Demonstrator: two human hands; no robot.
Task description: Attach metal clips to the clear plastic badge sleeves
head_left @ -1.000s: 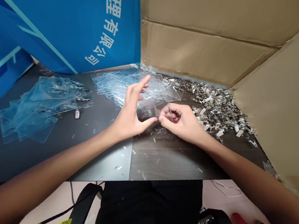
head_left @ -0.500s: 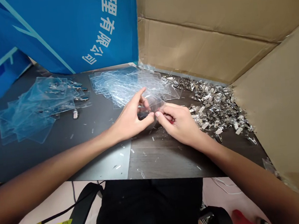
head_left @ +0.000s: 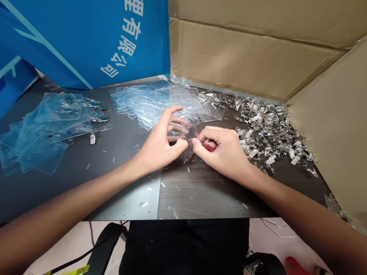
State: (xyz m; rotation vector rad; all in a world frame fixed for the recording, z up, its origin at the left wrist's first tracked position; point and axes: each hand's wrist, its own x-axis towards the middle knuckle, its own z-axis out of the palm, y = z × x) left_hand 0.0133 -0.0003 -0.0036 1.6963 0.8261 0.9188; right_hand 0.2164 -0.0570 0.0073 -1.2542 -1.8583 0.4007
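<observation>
Two hands work together over the dark table (head_left: pixel 208 199), and a single clear plastic badge holder (head_left: pixel 188 143) sits between them, tilted up off the surface just in front of the person. The left hand (head_left: pixel 160 146) is half open, its thumb pressed to the holder's edge and its fingers curved behind the film. The right hand (head_left: pixel 223 149) is curled nearly shut, its thumb and fingertips (head_left: pixel 199 136) pinching the holder's other side. A small red bit (head_left: pixel 208 146) shows inside that grip, too hidden to identify. Two loose heaps of clear holders lie farther along the table: the left heap (head_left: pixel 48 130) and the middle heap (head_left: pixel 155 105), which lies just beyond the hands. The sheets overlap too much to count. To the right is one large pile of metal badge clips (head_left: pixel 266 132), also beyond counting, and one lone clip (head_left: pixel 92 139) lies beside the left heap. Many tiny clear plastic scraps (head_left: pixel 175 188) are scattered near the front edge. Behind the table stand one blue printed banner (head_left: pixel 97 33) and two cardboard panels (head_left: pixel 242 42).
</observation>
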